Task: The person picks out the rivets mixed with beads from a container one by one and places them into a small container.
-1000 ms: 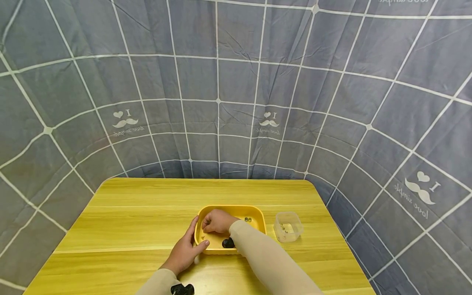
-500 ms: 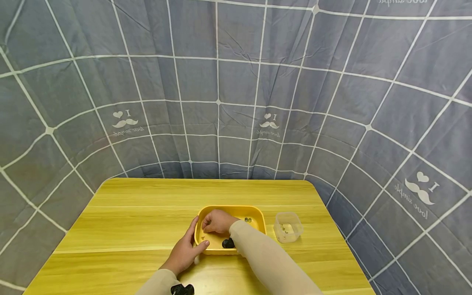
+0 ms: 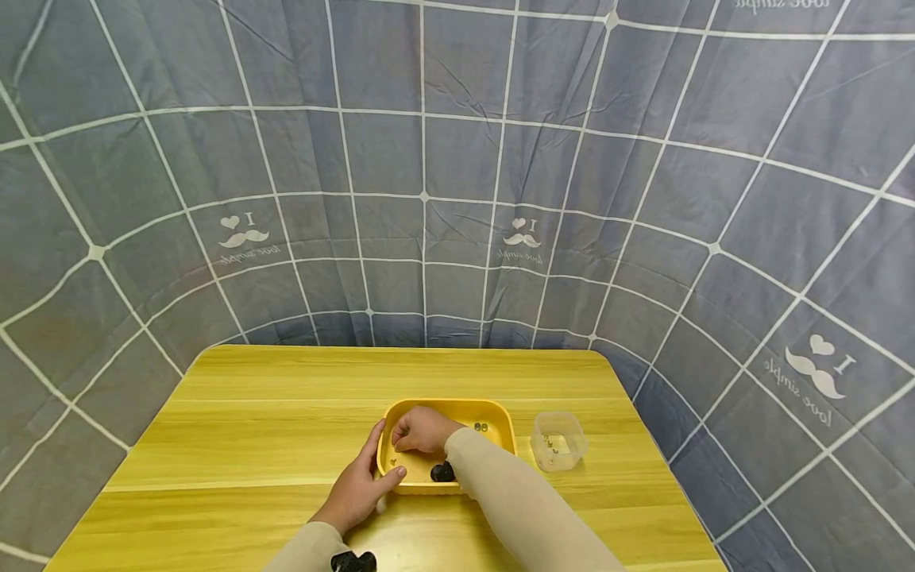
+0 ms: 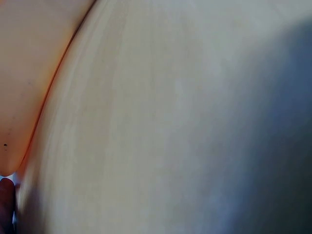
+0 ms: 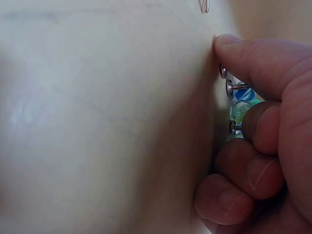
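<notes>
A shallow yellow tray (image 3: 500,409) sits on the table. My left hand (image 3: 357,486) holds its near-left corner, fingers along the left wall, thumb over the rim. In the left wrist view the tray wall (image 4: 34,63) is at the left edge. My right hand (image 3: 425,429) is inside the tray's left part, fingertips low over its floor. In the right wrist view, several small pieces, shiny metal discs with posts and blue and green glass balls (image 5: 240,111), show between thumb and curled fingers; the index fingertip is hidden. One small gold-coloured piece (image 3: 393,461) lies near the thumb.
Two small round greenish pieces (image 3: 481,427) lie in the tray's back right. A clear square container (image 3: 569,457) with several tiny gold-coloured pieces (image 3: 548,442) stands right of the tray. The wooden table (image 3: 286,381) ends at a grey checked curtain (image 3: 457,278).
</notes>
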The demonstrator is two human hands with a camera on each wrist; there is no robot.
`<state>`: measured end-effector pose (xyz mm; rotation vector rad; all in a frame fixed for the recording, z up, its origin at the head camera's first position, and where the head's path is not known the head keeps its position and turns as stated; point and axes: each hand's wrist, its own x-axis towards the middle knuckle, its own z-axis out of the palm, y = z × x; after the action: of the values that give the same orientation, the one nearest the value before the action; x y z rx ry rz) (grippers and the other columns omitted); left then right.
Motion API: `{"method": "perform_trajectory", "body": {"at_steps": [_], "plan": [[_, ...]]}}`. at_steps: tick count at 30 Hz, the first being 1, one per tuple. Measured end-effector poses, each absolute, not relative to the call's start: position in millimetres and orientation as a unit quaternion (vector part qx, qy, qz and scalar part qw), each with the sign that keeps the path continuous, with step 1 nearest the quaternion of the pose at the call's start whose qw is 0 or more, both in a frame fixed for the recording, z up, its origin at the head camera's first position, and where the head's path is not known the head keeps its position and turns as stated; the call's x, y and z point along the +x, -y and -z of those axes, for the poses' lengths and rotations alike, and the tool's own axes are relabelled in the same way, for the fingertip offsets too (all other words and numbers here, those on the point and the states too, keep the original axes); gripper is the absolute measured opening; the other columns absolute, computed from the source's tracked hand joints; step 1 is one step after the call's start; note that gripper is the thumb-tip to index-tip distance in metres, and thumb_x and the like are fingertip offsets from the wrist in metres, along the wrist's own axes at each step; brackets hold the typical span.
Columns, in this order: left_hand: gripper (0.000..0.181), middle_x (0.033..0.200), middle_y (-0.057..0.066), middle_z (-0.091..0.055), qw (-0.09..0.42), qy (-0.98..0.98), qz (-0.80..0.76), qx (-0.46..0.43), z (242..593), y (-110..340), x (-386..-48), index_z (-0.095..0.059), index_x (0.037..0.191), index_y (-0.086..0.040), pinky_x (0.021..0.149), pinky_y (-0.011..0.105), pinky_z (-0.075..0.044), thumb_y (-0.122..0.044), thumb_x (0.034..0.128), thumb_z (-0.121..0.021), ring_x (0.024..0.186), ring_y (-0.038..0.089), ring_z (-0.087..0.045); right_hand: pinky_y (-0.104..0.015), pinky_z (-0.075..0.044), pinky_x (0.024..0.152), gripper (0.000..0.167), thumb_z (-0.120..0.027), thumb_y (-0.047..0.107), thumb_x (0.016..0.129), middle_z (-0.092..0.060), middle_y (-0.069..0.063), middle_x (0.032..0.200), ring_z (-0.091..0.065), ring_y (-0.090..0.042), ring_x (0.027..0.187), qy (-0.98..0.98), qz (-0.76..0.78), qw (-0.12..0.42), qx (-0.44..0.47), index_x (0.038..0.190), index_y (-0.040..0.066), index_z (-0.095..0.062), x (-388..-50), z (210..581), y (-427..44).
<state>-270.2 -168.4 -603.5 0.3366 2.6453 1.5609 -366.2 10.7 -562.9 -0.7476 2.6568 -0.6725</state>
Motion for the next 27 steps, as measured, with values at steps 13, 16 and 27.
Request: {"method": "perform_trajectory", "body": {"at_steps": [13, 16, 27], "plan": [[0.093, 0.157, 0.016, -0.055, 0.027, -0.855, -0.506, 0.109, 601.6, 168.5, -268.7, -0.017, 0.17, -0.036, 0.105, 0.043, -0.053, -0.044, 0.0974, -0.075, 0.132, 0.028, -0.064, -0.015, -0.039, 0.06, 0.008, -0.078, 0.016, 0.095, -0.061, 0.016, 0.069, -0.047, -0.002, 0.061, -0.924, 0.239, 0.153, -0.257, 0.087, 0.017, -0.079, -365.1, 561.5, -10.3], [0.093, 0.156, 0.017, -0.056, 0.026, -0.855, -0.505, 0.112, 601.5, 168.4, -268.3, -0.016, 0.17, -0.035, 0.104, 0.043, -0.053, -0.043, 0.098, -0.074, 0.131, 0.03, -0.065, -0.015, -0.038, 0.058, 0.01, -0.078, 0.016, 0.096, -0.06, 0.016, 0.067, -0.046, -0.002, 0.06, -0.924, 0.241, 0.154, -0.256, 0.086, 0.017, -0.079, -364.4, 560.3, -10.3], [0.094, 0.159, 0.016, -0.053, 0.028, -0.852, -0.511, 0.111, 602.0, 168.1, -269.4, -0.016, 0.17, -0.036, 0.107, 0.042, -0.052, -0.043, 0.0977, -0.074, 0.136, 0.028, -0.062, -0.015, -0.037, 0.058, 0.009, -0.078, 0.015, 0.096, -0.059, 0.016, 0.066, -0.046, -0.002, 0.059, -0.922, 0.25, 0.154, -0.254, 0.087, 0.016, -0.08, -364.1, 560.7, -11.1]]}}
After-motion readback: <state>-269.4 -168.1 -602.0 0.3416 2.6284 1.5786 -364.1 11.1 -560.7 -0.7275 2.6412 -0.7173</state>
